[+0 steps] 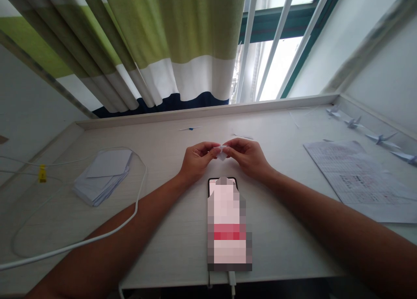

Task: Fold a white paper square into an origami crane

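A small folded piece of white paper [222, 152] is held just above the pale desk [169, 229], between both hands. My left hand [197, 159] pinches its left side with fingers closed. From the other side my right hand [248, 156] pinches it too, fingertips meeting at the paper. Directly below the hands a phone [228, 223] lies flat on the desk with its screen lit.
A stack of white paper squares [104, 175] lies at the left, ringed by a white cable [97, 238]. A printed sheet [361, 179] lies at the right. Folded paper cranes [379, 138] line the right wall ledge. A striped curtain [163, 47] and window are behind.
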A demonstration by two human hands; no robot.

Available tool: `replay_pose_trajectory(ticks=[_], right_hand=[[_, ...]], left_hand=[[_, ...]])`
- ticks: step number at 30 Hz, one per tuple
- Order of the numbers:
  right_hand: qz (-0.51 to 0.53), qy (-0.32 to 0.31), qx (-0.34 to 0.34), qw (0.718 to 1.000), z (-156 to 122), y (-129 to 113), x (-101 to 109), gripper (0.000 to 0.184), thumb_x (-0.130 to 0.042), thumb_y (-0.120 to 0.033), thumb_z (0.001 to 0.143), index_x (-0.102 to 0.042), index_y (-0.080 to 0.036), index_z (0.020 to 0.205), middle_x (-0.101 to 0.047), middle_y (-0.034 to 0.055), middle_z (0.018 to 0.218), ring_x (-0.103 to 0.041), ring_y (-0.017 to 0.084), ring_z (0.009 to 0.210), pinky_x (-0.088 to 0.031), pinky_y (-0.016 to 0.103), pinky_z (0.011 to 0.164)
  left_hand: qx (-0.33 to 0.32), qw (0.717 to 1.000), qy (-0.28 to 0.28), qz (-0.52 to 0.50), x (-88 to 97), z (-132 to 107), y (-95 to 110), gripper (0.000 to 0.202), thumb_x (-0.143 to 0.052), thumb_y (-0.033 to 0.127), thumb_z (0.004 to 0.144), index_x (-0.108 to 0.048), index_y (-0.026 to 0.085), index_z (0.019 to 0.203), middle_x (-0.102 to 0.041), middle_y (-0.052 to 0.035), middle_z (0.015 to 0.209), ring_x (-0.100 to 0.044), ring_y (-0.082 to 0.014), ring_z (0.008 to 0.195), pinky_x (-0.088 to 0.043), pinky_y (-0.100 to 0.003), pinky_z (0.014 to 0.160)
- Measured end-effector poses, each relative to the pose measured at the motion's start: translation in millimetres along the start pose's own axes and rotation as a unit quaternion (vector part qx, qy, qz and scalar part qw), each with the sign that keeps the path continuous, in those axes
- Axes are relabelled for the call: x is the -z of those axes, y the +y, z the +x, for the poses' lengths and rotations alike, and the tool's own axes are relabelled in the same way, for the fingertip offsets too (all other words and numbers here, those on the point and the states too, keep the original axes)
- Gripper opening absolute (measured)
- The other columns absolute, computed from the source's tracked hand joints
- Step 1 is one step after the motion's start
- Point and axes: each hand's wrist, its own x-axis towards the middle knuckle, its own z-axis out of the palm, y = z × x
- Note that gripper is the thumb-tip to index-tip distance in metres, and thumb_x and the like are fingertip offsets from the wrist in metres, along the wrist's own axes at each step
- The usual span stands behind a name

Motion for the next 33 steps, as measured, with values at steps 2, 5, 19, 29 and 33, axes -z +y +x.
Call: replay_pose_trajectory(ticks=[2, 5, 19, 29, 33], right_hand=[[0.004, -0.006, 0.009, 1.0, -0.6, -0.5, 0.0, 0.032, -0.081, -0.048, 0.082, -0.078, -0.018, 0.095, -0.078, 0.0063, 0.089, -0.071, 0.02, 0.081, -0.058, 0.035, 0.076], [0.003, -0.004, 0.025, 1.0, -1.8, -1.7, 0.0, 0.028, -0.079, -0.043, 0.084, -0.077, -0.018, 0.098, -0.079, 0.0065, 0.092, -0.072, 0.02, 0.083, -0.059, 0.035, 0.077], [-0.017, 0.023, 0.006, 1.0, -2.8, -2.5, -3.1, 0.022, -0.076, -0.039, 0.085, -0.076, -0.017, 0.087, -0.076, 0.0047, 0.078, -0.068, 0.017, 0.071, -0.055, 0.031, 0.068], [-0.036, 0.024, 0.036, 0.998, -4.4, -0.3, -3.7, 0.028, -0.082, -0.045, 0.082, -0.077, -0.018, 0.088, -0.077, 0.0048, 0.082, -0.069, 0.018, 0.074, -0.055, 0.032, 0.07], [-0.069, 0.028, 0.049, 0.996, -3.5, 0.4, -2.3, 0.023, -0.078, -0.042, 0.086, -0.077, -0.018, 0.085, -0.076, 0.0037, 0.078, -0.067, 0.017, 0.071, -0.054, 0.031, 0.068]], left_hand=[[0.001, 1.0, 0.002, -0.001, 0.4, 0.2, 0.2, 0.031, -0.088, 0.042, 0.074, -0.082, 0.017, 0.092, -0.079, -0.0061, 0.084, -0.068, -0.0144, 0.072, -0.057, -0.029, 0.071], [0.001, 1.0, 0.002, -0.008, 0.2, 0.3, 0.7, 0.03, -0.088, 0.041, 0.074, -0.082, 0.017, 0.092, -0.079, -0.0056, 0.083, -0.068, -0.0137, 0.071, -0.057, -0.029, 0.071], [-0.002, 1.0, -0.016, 0.001, 0.4, 0.4, -1.6, 0.029, -0.088, 0.04, 0.075, -0.083, 0.018, 0.094, -0.08, -0.0064, 0.085, -0.069, -0.0156, 0.074, -0.057, -0.03, 0.073], [0.013, 0.999, -0.016, -0.028, -0.5, -0.4, -0.9, 0.032, -0.092, 0.039, 0.07, -0.082, 0.017, 0.09, -0.081, -0.0068, 0.085, -0.073, -0.0172, 0.078, -0.059, -0.033, 0.079], [0.015, 0.999, -0.015, -0.042, -1.1, 0.0, -1.5, 0.03, -0.092, 0.038, 0.069, -0.082, 0.017, 0.088, -0.081, -0.006, 0.085, -0.073, -0.0162, 0.078, -0.058, -0.031, 0.08]])
